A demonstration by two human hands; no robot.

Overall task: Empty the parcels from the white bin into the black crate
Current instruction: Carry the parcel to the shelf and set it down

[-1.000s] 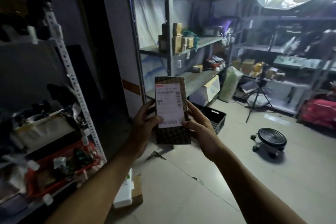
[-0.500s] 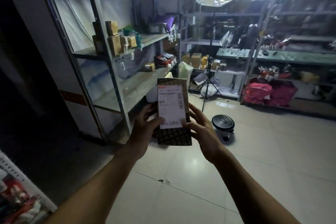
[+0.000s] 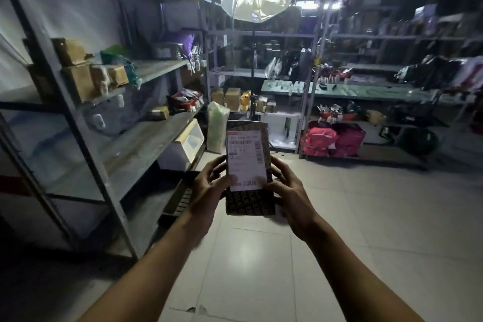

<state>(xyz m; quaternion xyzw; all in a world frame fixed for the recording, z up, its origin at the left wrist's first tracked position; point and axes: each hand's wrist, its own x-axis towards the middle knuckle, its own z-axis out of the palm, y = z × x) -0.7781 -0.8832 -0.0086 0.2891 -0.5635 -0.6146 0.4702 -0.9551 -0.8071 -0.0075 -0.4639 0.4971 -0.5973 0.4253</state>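
Parcel [image 3: 248, 167] upright, long axis vertical; left hand [image 3: 209, 185] and right hand [image 3: 287, 188] fingers clamped on its sides; crate not clearly visible.

Grey metal shelf [image 3: 146, 144] at left carries cardboard boxes [image 3: 78, 73]; white bin [image 3: 183, 146] beneath, tiled floor [image 3: 366, 230]

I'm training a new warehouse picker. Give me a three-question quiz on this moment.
1. True or false: both hands hold the parcel.
2. What is stuck on the parcel's front? A) white shipping label B) red ribbon C) nothing
3. Which hand's thumb lies on the label's lower left corner?

Key: 1. True: left hand and right hand grip its sides. 2. A, the label. 3. The left.
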